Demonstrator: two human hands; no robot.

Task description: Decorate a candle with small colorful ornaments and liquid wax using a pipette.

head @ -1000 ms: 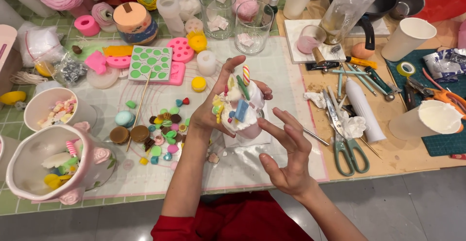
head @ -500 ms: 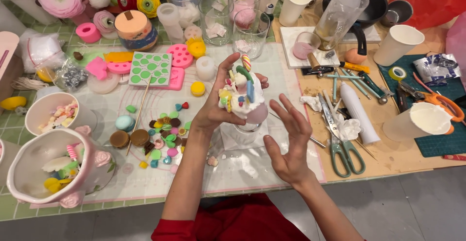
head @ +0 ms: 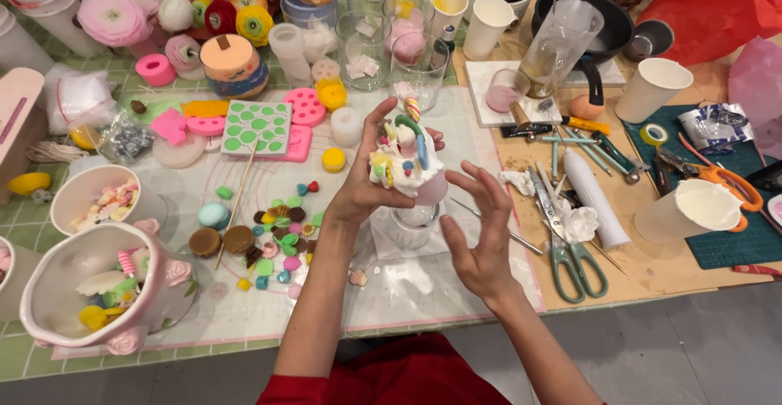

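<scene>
A clear plastic bag [head: 77, 95] of white filling lies at the table's far left.

Wide work table [head: 643, 279] fills most of the frame, front edge running across the lower part. Left and centre covered by green-checked cloth [head: 16, 348] under a translucent white mat [head: 423, 291]; right side bare tan wood. Grey tiled floor [head: 692, 348] at lower right and along the bottom edge. Lighting even, soft shadows.
</scene>
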